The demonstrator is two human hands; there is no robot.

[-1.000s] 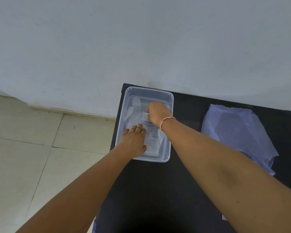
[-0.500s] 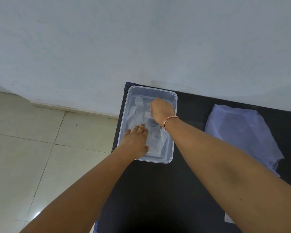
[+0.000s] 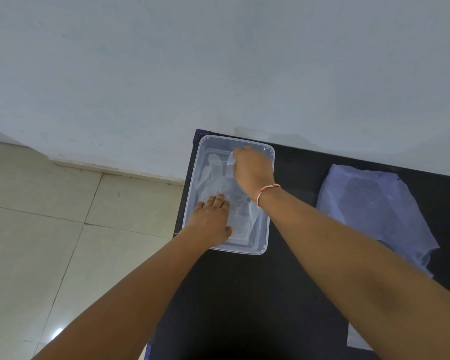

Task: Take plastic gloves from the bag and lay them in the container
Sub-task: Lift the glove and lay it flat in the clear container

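Since a second ago my right hand (image 3: 252,171) has slid toward the container's far end, and it now pinches a corner of thin plastic near the far rim, fingers closed on it. My left hand (image 3: 212,220) lies flat with fingers spread, pressing the plastic gloves (image 3: 218,183) down at the near end. These gloves sit inside the clear container (image 3: 264,229), which occupies the desk's (image 3: 244,294) far left corner, its left wall close to the desk edge above the tiled floor (image 3: 50,229). To the right, well apart across bare desk, lies the bluish bag (image 3: 374,209). A red and white thread (image 3: 266,192) circles my right wrist.
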